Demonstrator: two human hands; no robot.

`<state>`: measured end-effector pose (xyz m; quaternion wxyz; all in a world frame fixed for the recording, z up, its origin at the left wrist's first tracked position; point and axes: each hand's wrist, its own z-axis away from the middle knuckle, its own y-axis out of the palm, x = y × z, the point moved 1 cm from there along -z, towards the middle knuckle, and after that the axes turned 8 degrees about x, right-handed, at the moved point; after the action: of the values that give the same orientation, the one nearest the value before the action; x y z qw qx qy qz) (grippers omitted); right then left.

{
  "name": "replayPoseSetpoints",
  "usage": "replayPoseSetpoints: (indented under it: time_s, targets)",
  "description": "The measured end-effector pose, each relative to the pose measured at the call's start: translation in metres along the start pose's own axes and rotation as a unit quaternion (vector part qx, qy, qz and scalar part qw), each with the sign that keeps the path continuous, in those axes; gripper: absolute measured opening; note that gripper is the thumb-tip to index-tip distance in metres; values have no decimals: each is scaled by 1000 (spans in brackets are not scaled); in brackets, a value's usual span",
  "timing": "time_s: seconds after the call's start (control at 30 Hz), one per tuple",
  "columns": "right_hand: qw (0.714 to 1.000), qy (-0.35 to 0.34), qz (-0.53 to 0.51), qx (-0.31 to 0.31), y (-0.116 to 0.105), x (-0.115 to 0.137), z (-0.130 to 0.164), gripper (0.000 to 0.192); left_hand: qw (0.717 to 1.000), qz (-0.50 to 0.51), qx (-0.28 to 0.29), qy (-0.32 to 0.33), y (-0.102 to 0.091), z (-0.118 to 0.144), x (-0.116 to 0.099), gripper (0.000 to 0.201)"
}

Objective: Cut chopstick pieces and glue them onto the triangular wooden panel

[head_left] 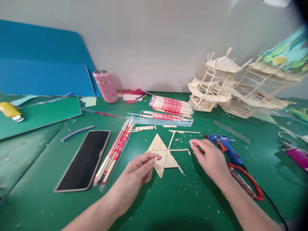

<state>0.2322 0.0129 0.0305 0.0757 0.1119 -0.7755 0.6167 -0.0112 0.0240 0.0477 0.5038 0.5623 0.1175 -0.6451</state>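
At the far left of the counter a yellow cutter lies on a green board, and nearer me is my dark-screened phone. Beside the phone, wrapped sticks lie in their sleeves, uncut as far as I can see.

My left hand comes next, thumb and index finger pinched together on a short stick, just above the stick panel. That panel lies flat in front of me, between my two hands. Its left and lower wedges are packed with close rows of sticks; on the upper right, a bare upward spoke and a bare right-hand spoke stand with open gaps, so I judge it about half filled. Some cut pieces wait loose behind it.

My right hand is just past the right-hand spoke, fingertips nearly meeting; I cannot tell whether they hold anything. Further right lies the blue glue gun, and behind it stand stick structures, roofs in place.
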Motion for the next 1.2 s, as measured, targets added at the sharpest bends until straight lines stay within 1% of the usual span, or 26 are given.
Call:
replayPoseSetpoints:
  time_s: [0.13, 0.2, 0.27, 0.33, 0.43, 0.47, 0.5, 0.57, 0.6, 0.67, 0.7, 0.77, 0.87, 0.97, 1.07, 1.2]
  targets:
    - [998, -28, 5, 52, 8, 0, -30, 16, 999, -42, -20, 8, -8, 0, -11, 22]
    - [997, -41, 4, 71, 13, 1, -36, 16, 998, -62, -29, 10, -10, 3, -15, 21]
    - [997, -41, -2, 72, 13, 4, -35, 16, 996, -85, -34, 12, -10, 6, -18, 22]
    - [998, -28, -9, 53, 6, 9, -28, 19, 992, -121, -36, 18, -10, 8, -18, 22]
    - [999, -20, -42, -12, -15, 24, -13, 22, 978, -202, -31, 43, -7, 5, -14, 18]
    - [995, -33, -82, -45, -22, 30, -7, 20, 971, -233, -24, 50, -4, 4, -12, 16]
    - [989, -50, -121, -65, -28, 37, -1, 19, 963, -265, -14, 56, -1, 3, -9, 15]
    - [977, -107, -179, -37, -33, 51, 11, 22, 945, -321, 13, 65, 7, 0, -3, 16]
    - [969, -138, -205, 0, -32, 57, 16, 26, 936, -344, 27, 66, 12, 0, 1, 17]
    - [950, -177, -248, 67, -26, 64, 26, 31, 924, -372, 56, 64, 21, -1, 6, 21]
    - [942, -190, -261, 94, -21, 64, 30, 31, 920, -382, 66, 59, 25, -1, 9, 22]
    - [936, -202, -267, 114, -12, 62, 36, 27, 915, -394, 75, 43, 32, 1, 14, 25]
    - [939, -206, -257, 101, -4, 53, 43, 18, 907, -412, 77, 34, 36, 3, 18, 24]
    - [939, -204, -262, 89, -3, 46, 47, 16, 896, -435, 80, 47, 36, 3, 22, 20]
    - [943, -181, -262, 100, -4, 39, 48, 17, 870, -485, 41, 80, 30, 2, 24, 16]
    - [952, -156, -240, 106, -1, 30, 44, 18, 820, -554, -9, 144, 17, 0, 25, 7]
